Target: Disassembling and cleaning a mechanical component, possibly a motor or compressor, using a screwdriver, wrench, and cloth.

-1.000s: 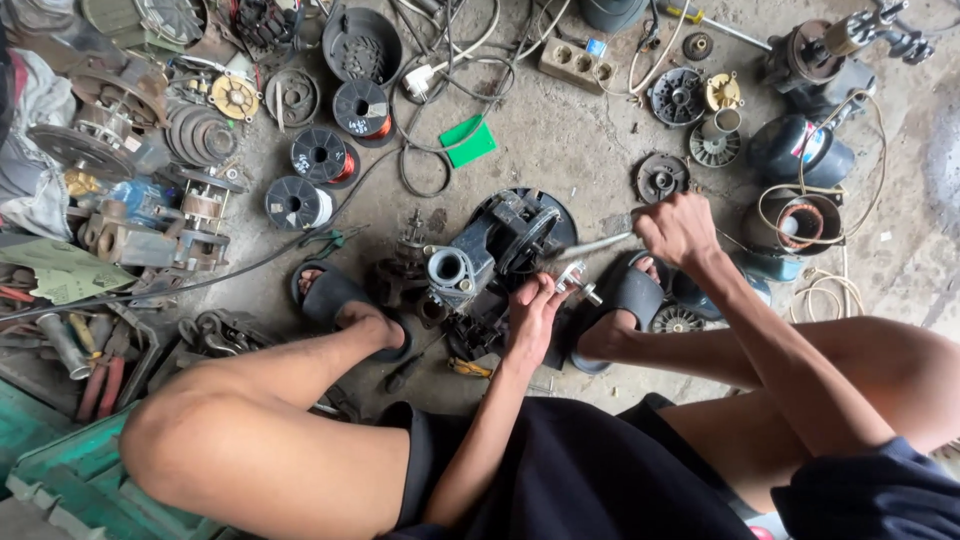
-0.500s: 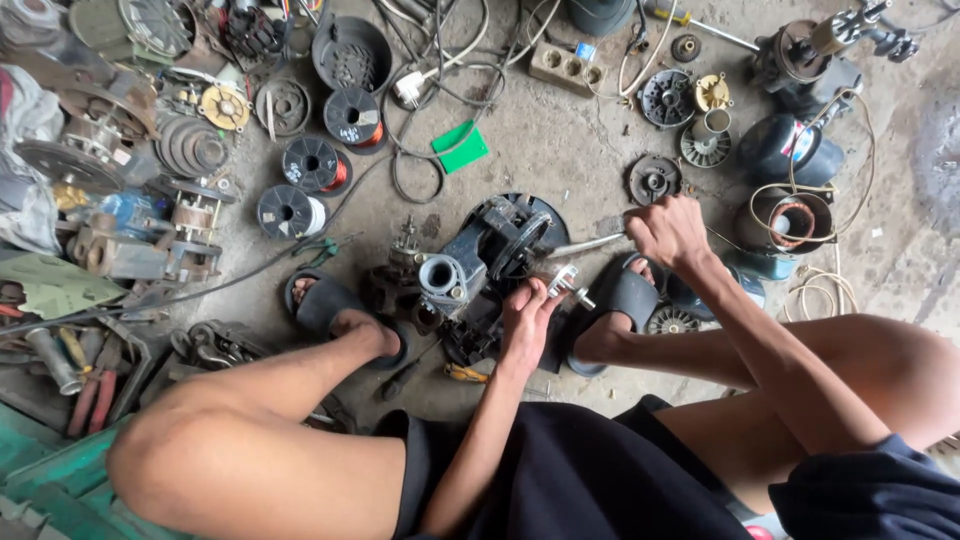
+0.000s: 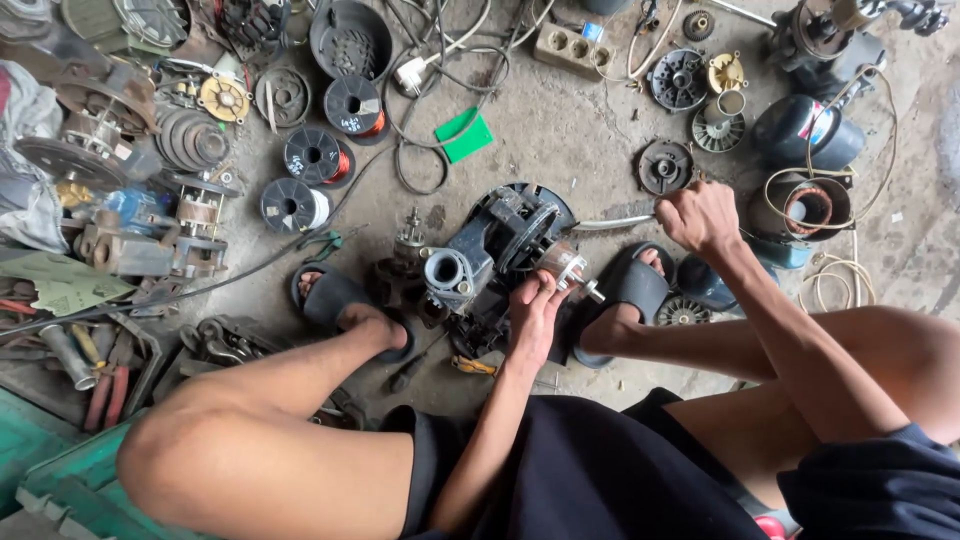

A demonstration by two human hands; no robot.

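While the person squats over the concrete floor (image 3: 560,130), the scene reads left to right as follows.

Far left: a green crate (image 3: 40,470) at the lower corner, with pliers with red handles (image 3: 105,385) lying just beside it on the floor.
Upper left: spools of copper wire (image 3: 318,158) stand among dark round motor parts; a green card (image 3: 463,135) lies flat to their right.
Left foot: a dark sandal (image 3: 335,300) sits just left of the work.
Centre thing: a dark pump motor body (image 3: 490,250) lies on the floor between the two feet, its grey pipe opening facing up and to the left.
Left hand: the left hand (image 3: 535,310) is closed around the metal shaft end (image 3: 568,268) at the lower right side of the motor body, fingers curled over it.
Tool: a long metal rod (image 3: 615,223) runs from the motor body's right edge out to the right, nearly level.
Right hand: the right hand (image 3: 700,218) is clenched on the rod's far end, well right of the motor body and above the right foot's sandal (image 3: 630,290).
Hands relative to each other: apart, the left low and touching the motor, the right higher and off to the side.
Far right: a coil of pale cable (image 3: 835,285) and a blue motor housing (image 3: 805,130) rest near the edge.
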